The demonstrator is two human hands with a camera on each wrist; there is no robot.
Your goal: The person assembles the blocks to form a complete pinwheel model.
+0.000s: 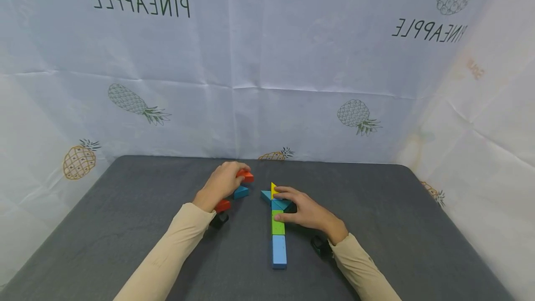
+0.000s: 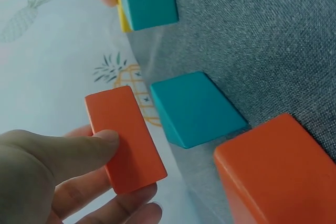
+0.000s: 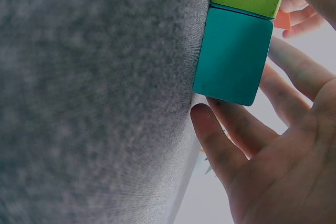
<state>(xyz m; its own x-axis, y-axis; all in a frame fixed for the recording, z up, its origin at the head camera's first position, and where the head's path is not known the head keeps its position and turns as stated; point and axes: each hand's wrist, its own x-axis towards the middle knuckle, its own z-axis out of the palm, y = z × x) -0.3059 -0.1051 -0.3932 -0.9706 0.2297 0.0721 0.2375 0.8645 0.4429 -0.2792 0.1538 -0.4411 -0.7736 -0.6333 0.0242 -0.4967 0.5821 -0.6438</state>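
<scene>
My left hand (image 1: 223, 181) pinches an orange-red block (image 2: 126, 140) between thumb and fingers, held up off the table in the left wrist view. Below it lie a blue triangular block (image 2: 197, 111) and another orange-red block (image 2: 283, 166). To the right, a column of blocks runs along the table: a yellow triangle (image 1: 273, 189) at the far end, blue triangular blocks (image 1: 282, 205) at its sides, then green (image 1: 278, 227) and light blue (image 1: 279, 251). My right hand (image 1: 308, 211) rests at this column, fingers spread and nearly straight, index near the yellow triangle and thumb at the green part.
The dark grey table (image 1: 355, 189) has rounded far corners. Behind it hangs a white cloth (image 1: 251, 59) printed with pineapples. Black straps (image 1: 319, 246) sit at both wrists.
</scene>
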